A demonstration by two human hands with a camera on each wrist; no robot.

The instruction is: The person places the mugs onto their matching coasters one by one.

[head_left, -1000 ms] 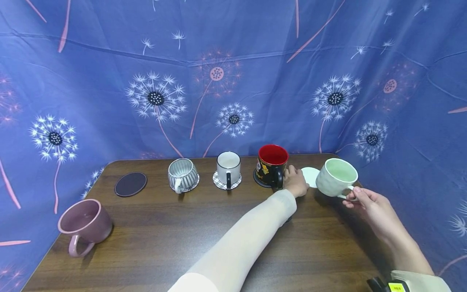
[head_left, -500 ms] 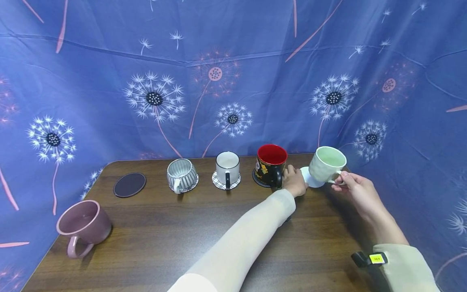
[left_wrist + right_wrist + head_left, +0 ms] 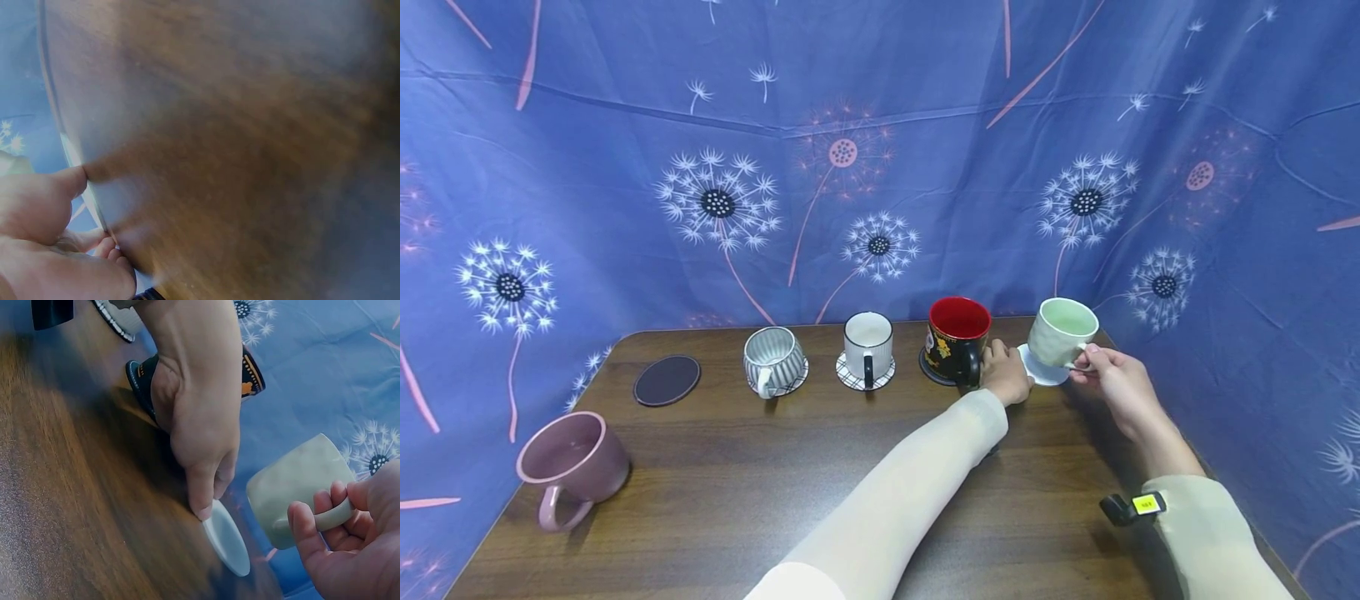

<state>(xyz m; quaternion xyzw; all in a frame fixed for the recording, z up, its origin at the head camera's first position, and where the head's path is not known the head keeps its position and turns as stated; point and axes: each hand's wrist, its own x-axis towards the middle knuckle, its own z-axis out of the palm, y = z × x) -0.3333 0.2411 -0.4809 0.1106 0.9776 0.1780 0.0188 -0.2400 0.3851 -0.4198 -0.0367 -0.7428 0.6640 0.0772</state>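
My right hand (image 3: pixel 1123 392) grips a pale green mug (image 3: pixel 1056 340) by its handle, at the back right of the table. In the right wrist view, the mug (image 3: pixel 294 487) hangs tilted just above a round white coaster (image 3: pixel 226 540), with a gap between them. My left hand (image 3: pixel 1006 373) reaches across and holds the near edge of that coaster (image 3: pixel 1047 373) between thumb and fingers. Close beside the left hand stands a black mug (image 3: pixel 951 354) with a red inside, on a dark coaster. The left wrist view shows mostly blurred tabletop and part of the left hand (image 3: pixel 56 237).
A white mug (image 3: pixel 868 342) and a grey striped mug (image 3: pixel 772 358) stand on patterned coasters along the back. A bare dark coaster (image 3: pixel 667 380) lies at the back left. A purple mug (image 3: pixel 576 462) stands at the left edge. A blue curtain (image 3: pixel 880 167) hangs behind.
My right hand has brought the pale green mug leftward, from the coaster's right side to over it. The left hand has stayed at the coaster's edge.
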